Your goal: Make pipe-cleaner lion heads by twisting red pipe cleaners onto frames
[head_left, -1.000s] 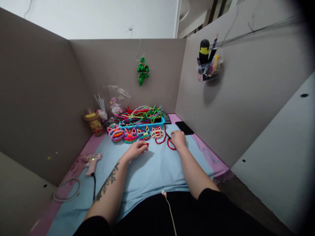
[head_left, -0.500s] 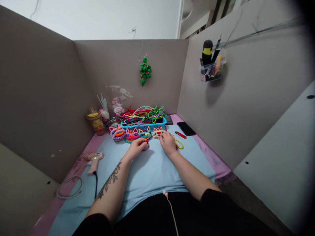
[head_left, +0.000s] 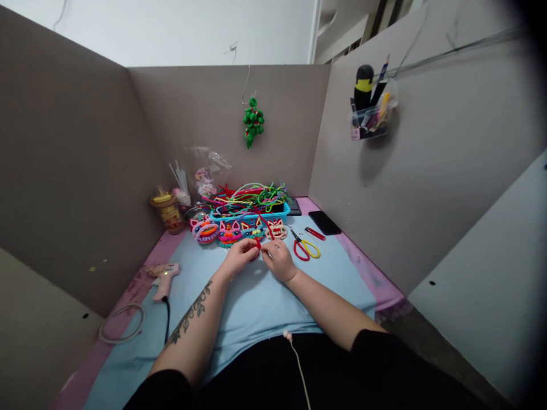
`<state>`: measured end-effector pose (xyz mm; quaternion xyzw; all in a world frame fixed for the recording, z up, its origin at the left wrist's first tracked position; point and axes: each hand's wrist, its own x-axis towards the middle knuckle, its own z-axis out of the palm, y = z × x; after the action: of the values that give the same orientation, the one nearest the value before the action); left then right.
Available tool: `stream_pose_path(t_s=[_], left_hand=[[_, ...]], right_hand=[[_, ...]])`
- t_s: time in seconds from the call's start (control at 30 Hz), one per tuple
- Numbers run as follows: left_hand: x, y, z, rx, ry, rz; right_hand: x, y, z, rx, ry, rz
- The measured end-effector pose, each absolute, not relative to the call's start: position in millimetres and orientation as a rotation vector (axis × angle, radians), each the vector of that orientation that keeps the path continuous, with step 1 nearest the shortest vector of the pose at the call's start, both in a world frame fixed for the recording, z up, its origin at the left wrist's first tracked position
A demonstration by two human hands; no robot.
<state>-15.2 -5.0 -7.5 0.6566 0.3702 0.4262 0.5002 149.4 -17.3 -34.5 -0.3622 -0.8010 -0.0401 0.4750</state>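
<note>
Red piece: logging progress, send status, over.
Left hand pinching red piece. Right hand close alongside, hold unclear. Scissors off to the right, not in the way.

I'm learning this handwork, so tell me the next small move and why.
Probably bend the red strand with the right hand while the left steadies the red piece: both hands' fingertips nearly meet there, and the scissors lie aside.

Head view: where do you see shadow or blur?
Head view: dark blur covers the upper right edge; the pen holder casts a soft shadow on the grey panel; the red piece at the left hand is too small to read.
</note>
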Motion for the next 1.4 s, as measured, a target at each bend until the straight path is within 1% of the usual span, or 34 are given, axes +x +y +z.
stream_pose_path(t_s=[0.2, 0.4, 0.67, 0.9, 1.2, 1.4], left_hand=[[-13.4, -7.7, -3.7, 1.606, 0.907, 1.009], [-14.7, -6.2, -6.8, 1.628, 0.893, 0.972], [-12.8, -7.9, -4.5, 1.67, 0.88, 0.942], [-13.8, -7.3, -6.8, 1.88, 0.94, 1.003], [-18.4, -5.8, -10.0, 2.309, 1.077, 1.061], [-19.8, -7.3, -10.3, 2.39, 1.109, 1.061]], right_hand=[[154.6, -13.6, -35.7, -0.784, -1.889, -0.135], [152.3, -12.7, -35.5, -0.752, -1.863, -0.079], [154.3, -11.1, -36.6, -0.775, -1.923, -0.098], [153.4, -11.9, -37.4, -0.816, -1.934, -0.066], [154.5, -14.4, -34.2, -0.891, -1.934, -0.033], [154.2, -13.5, -34.8, -0.868, -1.919, -0.002]])
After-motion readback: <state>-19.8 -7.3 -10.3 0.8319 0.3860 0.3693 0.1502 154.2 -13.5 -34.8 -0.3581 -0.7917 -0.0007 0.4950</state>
